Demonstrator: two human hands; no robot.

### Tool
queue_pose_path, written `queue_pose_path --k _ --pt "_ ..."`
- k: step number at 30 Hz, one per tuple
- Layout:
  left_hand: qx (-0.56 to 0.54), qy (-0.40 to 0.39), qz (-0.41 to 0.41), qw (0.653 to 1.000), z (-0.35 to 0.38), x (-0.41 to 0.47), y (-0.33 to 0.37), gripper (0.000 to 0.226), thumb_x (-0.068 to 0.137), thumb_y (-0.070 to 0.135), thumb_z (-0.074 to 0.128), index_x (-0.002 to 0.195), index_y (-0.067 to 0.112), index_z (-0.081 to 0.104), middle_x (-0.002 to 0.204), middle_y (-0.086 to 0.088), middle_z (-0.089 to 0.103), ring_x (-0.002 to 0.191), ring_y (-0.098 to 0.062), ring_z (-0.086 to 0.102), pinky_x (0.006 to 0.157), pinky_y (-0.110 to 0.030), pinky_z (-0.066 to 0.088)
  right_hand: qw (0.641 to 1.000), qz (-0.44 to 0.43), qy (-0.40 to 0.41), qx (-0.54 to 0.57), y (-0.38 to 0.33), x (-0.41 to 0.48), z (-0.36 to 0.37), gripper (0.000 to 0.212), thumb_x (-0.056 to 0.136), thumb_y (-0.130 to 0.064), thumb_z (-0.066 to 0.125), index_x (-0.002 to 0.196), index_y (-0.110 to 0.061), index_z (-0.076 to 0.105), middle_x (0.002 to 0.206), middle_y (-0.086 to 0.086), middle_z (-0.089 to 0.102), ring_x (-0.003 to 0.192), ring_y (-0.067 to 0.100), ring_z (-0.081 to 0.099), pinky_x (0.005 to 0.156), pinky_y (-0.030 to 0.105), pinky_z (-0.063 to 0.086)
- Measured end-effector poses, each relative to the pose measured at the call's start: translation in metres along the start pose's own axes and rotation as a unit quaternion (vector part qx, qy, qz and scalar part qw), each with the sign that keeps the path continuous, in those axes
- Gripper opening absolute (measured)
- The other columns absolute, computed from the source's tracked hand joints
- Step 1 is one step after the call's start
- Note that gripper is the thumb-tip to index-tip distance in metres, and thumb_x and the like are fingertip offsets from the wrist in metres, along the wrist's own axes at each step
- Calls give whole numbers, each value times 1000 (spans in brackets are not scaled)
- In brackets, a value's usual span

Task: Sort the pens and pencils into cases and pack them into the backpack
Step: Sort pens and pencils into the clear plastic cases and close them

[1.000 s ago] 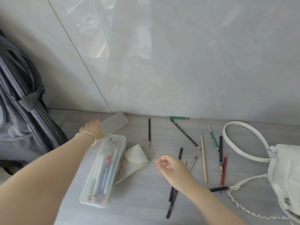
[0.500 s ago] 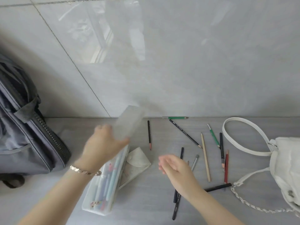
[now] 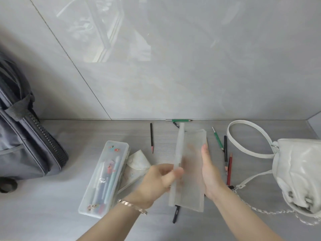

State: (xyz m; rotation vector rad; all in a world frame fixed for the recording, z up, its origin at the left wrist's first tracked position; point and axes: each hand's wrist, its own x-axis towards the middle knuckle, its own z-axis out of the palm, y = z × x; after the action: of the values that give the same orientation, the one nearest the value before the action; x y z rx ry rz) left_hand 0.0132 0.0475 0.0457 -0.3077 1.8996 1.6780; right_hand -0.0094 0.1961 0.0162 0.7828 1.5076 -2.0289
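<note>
Item: frosted translucent plastic pencil case, long, flat, hinged; held above the grey worktop, over some of the loose pencils. Left hand: grip pinched on the half-raised lid. Right hand: grip cradling the base, thumb along the right edge, fingers dimly seen beneath. Likely light, stiff, smooth, somewhat slippery; best taken across the long edges, hinge probably weak. Nearby: clear plastic case of pens and white folded pouch to the left; grey fabric backpack far left; white leather handbag right, strap looping beside the pencils.
</note>
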Motion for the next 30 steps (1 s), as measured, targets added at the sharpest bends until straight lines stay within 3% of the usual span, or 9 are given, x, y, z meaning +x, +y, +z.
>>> queue_pose_path --k 3,6,10,13,18,22,24,27,30 --pt "-169 -32 -45 984 -16 -7 -10 35 79 39 57 101 15 71 105 -14 71 99 -30 66 84 -34 51 995 -14 -71 70 -5 -2 -12 57 85 -64 26 119 -30 58 116 2 66 102 13 64 79 28 53" --pt "-226 -9 -71 972 -29 -14 -10 46 76 45 52 113 21 64 107 -16 70 99 -29 67 75 -35 57 991 -42 -112 55 -5 2 -10 40 91 -47 33 112 -26 59 115 5 66 102 17 64 88 32 51" --pt "-181 153 -35 971 -43 -16 -8 30 90 31 50 117 23 60 104 -11 67 95 -26 66 82 -41 52 966 -108 46 -230 5 18 -25 21 95 -17 47 111 -11 57 87 5 63 68 17 60 62 27 54" --pt "-147 195 6 970 -54 -21 -8 31 88 29 56 118 25 60 104 -2 65 97 -22 63 81 -37 49 823 -146 133 -533 21 27 -42 35 87 -4 47 118 -19 54 94 5 57 81 23 57 70 31 45" --pt "-140 220 -5 965 -53 -22 -15 29 85 28 61 114 25 62 103 -3 67 94 -26 64 78 -39 50 635 -184 10 -750 33 38 -40 55 69 -4 64 117 -20 44 110 5 36 95 27 48 66 32 40" --pt "-144 217 -11 965 -50 -23 -22 23 84 27 61 107 29 66 82 9 72 82 -18 67 65 -32 51 551 -205 -68 -806 22 45 -41 16 88 -4 45 103 -8 46 86 -1 32 100 32 51 73 38 43" --pt "-150 214 -19 965 -49 -23 -26 28 82 30 63 110 27 65 87 7 73 84 -18 68 64 -31 51 447 -253 -109 -851 14 49 -42 23 82 8 43 100 -6 46 97 7 41 99 33 50 70 40 42" --pt "-158 217 -33 963 -47 -23 -31 39 81 31 65 118 23 60 97 0 69 87 -21 67 66 -33 51 367 -279 -140 -876 1 56 -52 33 79 11 42 108 -3 48 112 14 48 104 31 48 73 41 42" --pt "-162 216 -35 962 -46 -23 -31 41 80 31 65 119 22 59 93 0 69 85 -21 67 65 -32 50 274 -340 -193 -879 -11 55 -61 40 69 -1 65 105 -13 55 97 2 60 95 21 56 74 32 49"
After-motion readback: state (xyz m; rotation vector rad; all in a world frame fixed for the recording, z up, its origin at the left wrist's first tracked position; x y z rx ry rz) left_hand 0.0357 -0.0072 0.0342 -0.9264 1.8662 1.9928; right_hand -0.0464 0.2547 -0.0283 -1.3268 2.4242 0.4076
